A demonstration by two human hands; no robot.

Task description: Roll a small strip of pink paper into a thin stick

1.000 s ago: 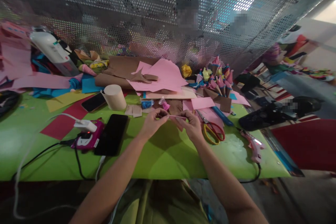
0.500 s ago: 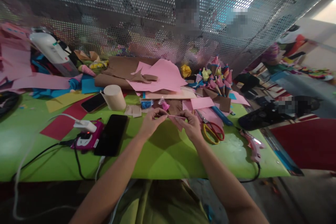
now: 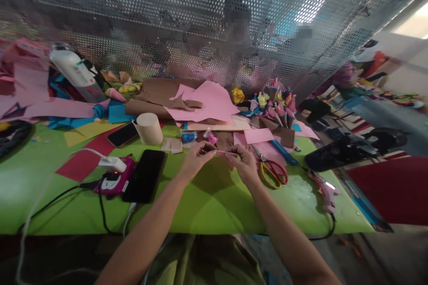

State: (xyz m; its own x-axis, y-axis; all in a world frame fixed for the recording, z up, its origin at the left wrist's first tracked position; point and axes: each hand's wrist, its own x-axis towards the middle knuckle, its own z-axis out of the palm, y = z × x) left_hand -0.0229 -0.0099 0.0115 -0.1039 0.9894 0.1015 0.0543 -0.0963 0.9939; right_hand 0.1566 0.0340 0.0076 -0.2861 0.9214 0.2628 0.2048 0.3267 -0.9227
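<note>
A small piece of pink paper (image 3: 223, 153) is stretched edge-on between my two hands, just above the green table (image 3: 214, 205). My left hand (image 3: 197, 160) pinches one end between thumb and fingers, and my right hand (image 3: 245, 162) pinches the other. Beyond them lie a small blue packet (image 3: 189, 136) and a bright pink piece in clear wrap (image 3: 210, 136). Scissors (image 3: 273, 174) with yellow and red handles rest to the right of my right hand. Larger pink sheets (image 3: 207, 101) lie over brown paper (image 3: 155, 91) at the back.
Left are a black phone (image 3: 144, 176), a magenta power socket (image 3: 115, 182) with cables, and a cream paper roll (image 3: 149, 128). Right are a pink glue gun (image 3: 326, 191), a dark bottle (image 3: 324, 156) and several small paper cones (image 3: 279, 109). A perforated metal screen (image 3: 187, 22) stands behind.
The view has tilted slightly, so the table appears a little lower. Both hands keep pinching the pink paper, which now looks flatter, more edge-on.
</note>
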